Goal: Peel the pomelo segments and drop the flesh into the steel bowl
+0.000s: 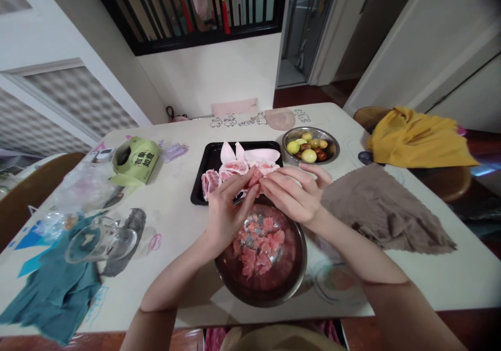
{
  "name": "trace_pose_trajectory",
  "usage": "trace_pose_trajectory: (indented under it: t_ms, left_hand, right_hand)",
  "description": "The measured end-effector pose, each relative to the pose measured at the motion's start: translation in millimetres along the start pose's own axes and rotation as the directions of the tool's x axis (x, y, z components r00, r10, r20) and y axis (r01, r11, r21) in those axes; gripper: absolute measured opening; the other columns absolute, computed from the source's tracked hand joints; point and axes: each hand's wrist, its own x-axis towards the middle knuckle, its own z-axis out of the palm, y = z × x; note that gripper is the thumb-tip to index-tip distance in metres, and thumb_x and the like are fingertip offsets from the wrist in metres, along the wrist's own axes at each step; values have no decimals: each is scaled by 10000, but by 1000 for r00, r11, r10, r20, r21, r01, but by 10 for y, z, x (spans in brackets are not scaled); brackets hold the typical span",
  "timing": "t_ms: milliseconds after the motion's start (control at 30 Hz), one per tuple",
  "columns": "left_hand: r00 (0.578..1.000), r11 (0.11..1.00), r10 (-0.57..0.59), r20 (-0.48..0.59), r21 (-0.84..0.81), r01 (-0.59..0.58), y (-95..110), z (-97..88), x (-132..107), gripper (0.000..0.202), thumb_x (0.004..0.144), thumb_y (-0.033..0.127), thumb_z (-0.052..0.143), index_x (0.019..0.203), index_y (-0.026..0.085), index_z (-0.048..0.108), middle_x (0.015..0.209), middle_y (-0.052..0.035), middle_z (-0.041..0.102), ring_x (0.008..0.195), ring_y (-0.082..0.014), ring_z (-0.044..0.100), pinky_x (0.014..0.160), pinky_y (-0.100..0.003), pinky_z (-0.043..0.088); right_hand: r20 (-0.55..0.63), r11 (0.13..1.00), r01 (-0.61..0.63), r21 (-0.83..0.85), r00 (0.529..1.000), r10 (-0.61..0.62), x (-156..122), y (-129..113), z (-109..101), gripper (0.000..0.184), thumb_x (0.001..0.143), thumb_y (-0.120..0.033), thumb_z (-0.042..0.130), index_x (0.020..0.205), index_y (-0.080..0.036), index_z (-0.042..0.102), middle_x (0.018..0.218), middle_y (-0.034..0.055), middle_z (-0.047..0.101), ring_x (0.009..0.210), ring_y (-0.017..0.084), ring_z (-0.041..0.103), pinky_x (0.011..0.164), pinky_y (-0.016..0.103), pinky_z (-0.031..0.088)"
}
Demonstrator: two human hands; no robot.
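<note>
Above the steel bowl (262, 299) | pink fruit segment (255, 176) between fingertips | left hand (227, 212), right hand (293, 197) both pinching it

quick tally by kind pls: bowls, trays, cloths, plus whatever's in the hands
metal bowls: 2, the big bowl of pink pieces and the small bowl of round fruit
black tray: 1
cloths: 3, brown cloth, yellow cloth, teal cloth
pink fruit piece held between left hand and right hand: 1
total: 7
</note>
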Motion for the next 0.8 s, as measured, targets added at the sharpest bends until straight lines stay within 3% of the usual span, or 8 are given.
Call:
trace_pose_trajectory:
  t_ms: [200,333,533,800]
  left_hand:
    - [999,999,-35,16,-27,36,-26,21,-11,317,944,224,681,1257,179,707,1094,-86,794,965,-184,757,854,-322,634]
    - [991,987,-121,59,-96,127,-61,20,-12,315,937,261,696,1246,205,722,1134,-85,791,1002,-193,757,894,-337,628]
    - [953,902,-255,162,-315,295,-148,7,24,286,929,308,711,1200,230,758,1149,-74,792,1011,-203,763,926,-353,630]
    - [924,802,-283,256,-466,374,-183,-26,53,275,932,322,706,1179,220,772,1168,-90,788,1088,-249,758,1013,-424,615]
  right_hand:
    - [1,1000,31,6,1000,-31,4,33,69,153,958,-205,665,838,-262,741,931,-48,795,932,134,667,975,372,385]
    - [20,999,35,16,999,-36,-12,65,123,142,972,-225,647,859,-224,734,926,-9,787,931,147,644,975,371,388]
    - [109,997,61,39,992,-65,-56,113,163,157,1006,-227,577,925,-239,710,988,-25,770,952,139,619,1023,369,358]
    - [121,993,57,107,990,-70,-20,140,134,172,1003,-222,564,922,-264,710,975,-46,767,958,130,622,1024,375,361]
